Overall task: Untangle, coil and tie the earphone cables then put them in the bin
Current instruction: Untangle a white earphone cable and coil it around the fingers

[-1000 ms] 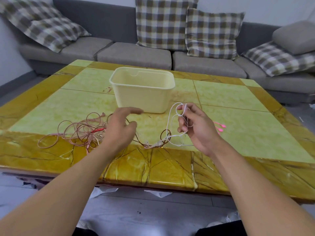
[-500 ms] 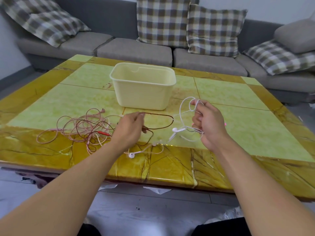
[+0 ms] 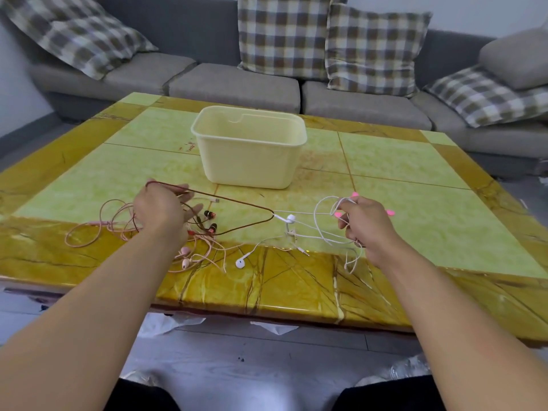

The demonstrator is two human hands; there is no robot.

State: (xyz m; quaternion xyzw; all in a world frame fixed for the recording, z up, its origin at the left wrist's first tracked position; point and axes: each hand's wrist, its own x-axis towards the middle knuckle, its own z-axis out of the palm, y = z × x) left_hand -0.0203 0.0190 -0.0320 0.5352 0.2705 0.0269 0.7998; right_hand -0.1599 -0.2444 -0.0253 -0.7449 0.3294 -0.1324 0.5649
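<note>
Brown cable runs as a tight loop over the spread fingers of the left hand to a snag with the white cable, which the right hand pinches in loops near the middle of the worktop. Pulling harder could tighten that knot or drag the pink cable along. The bin stands beyond them.

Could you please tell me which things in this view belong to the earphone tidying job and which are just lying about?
Part of the job:
- brown earphone cable, looped over the left hand
- white earphone cable, held in the right hand
- pink earphone cable
- cream bin

Just lying about:
- checked cushions
- grey sofa
- table
</note>
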